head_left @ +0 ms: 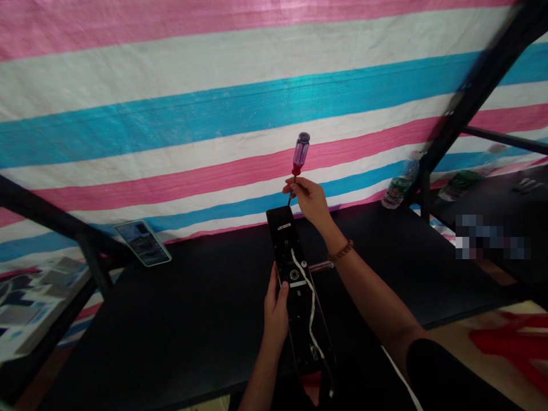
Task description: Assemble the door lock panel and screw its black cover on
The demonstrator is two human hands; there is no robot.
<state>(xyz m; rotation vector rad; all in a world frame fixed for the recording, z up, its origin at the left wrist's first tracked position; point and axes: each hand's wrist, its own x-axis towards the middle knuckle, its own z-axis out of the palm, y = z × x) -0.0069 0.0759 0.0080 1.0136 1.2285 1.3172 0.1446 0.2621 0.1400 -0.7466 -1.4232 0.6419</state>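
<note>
Gripping the left edge of a long black panel (301, 311), the person's left hand (277, 311) has its thumb on the face. The panel fills the lower centre of the frame, its long axis running from just above centre down and slightly right, toward the body. The right hand (311, 200), nearer its far end, pinches the shaft of a screwdriver (301, 153), purple handle up; the tip is at that end's edge, though contact is unclear. The panel is slim and dark, with small round fittings, pale labels and a loose white cable (312, 311) along it.
</note>
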